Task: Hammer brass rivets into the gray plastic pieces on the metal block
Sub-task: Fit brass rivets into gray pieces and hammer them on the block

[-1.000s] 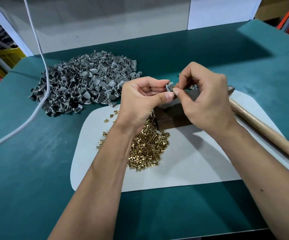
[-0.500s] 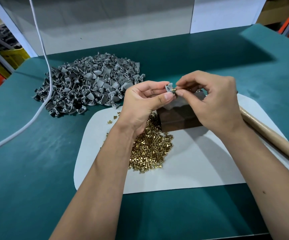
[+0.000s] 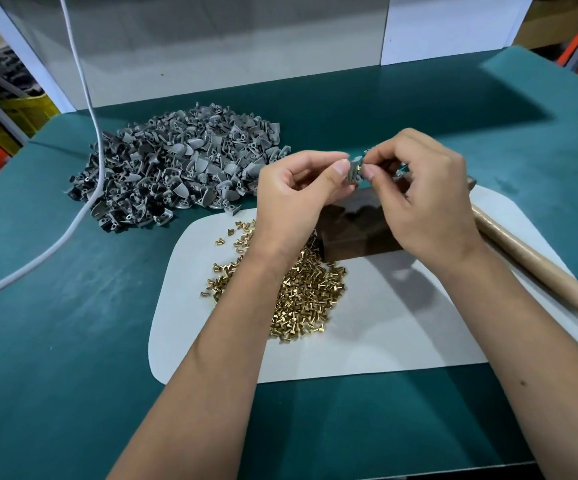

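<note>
Both hands meet above the metal block (image 3: pixel 356 233): the left hand (image 3: pixel 298 195) pinches one gray plastic piece (image 3: pixel 355 171), the right hand (image 3: pixel 426 199) pinches a brass rivet (image 3: pixel 359 165) against it. Two heaps lie near: gray pieces (image 3: pixel 180 168) toward the surface's far left corner, rivets (image 3: pixel 301 289) on the white mat (image 3: pixel 401 327). One hammer handle (image 3: pixel 540 275) lies by the right edge.

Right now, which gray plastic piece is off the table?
The gray plastic piece pinched between the left hand and right hand, above the metal block. The others lie in the gray pile.
</note>
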### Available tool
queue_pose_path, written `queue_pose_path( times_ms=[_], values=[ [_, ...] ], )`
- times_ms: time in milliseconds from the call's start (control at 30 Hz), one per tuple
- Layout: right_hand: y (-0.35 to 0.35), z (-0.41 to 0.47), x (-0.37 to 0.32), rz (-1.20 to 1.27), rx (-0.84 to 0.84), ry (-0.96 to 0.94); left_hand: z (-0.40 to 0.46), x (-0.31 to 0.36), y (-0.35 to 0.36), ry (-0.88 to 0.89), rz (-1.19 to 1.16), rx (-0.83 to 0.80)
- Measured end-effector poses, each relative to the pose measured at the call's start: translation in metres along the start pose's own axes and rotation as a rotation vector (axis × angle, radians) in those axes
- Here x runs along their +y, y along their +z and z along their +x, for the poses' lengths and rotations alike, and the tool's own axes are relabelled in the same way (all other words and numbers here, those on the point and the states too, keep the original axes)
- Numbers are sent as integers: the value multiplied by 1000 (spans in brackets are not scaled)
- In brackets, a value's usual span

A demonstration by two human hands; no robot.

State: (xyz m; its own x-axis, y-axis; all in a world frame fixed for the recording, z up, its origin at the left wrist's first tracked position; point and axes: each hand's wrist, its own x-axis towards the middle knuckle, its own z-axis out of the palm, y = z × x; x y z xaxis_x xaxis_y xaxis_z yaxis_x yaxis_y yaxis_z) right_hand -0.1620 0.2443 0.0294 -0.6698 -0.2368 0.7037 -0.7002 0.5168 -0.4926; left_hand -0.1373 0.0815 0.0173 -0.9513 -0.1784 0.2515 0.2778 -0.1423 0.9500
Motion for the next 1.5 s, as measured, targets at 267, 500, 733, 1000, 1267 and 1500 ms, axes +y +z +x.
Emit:
queue_pose_path(
  times_ms=[267, 500, 733, 1000, 1267, 1500],
  values=[
    [2, -1, -2, -22, 31, 69, -4, -5, 16, 83, 141, 114],
    [1, -2, -2, -59, 27, 81, -5, -3, 16, 10, 151, 135],
    [1, -3, -5, -68, 41, 109, -6, -4, 17, 11, 171, 135],
    [0, -3, -6, -55, 13, 113, -5, 1, 13, 42, 264, 74],
    [-3, 0, -2, -50, -45, 24, -5, 6, 9, 102, 352, 164],
    [-4, -1, 0, -9, -2, -36, -1, 7, 5, 104, 406, 144]
  ],
)
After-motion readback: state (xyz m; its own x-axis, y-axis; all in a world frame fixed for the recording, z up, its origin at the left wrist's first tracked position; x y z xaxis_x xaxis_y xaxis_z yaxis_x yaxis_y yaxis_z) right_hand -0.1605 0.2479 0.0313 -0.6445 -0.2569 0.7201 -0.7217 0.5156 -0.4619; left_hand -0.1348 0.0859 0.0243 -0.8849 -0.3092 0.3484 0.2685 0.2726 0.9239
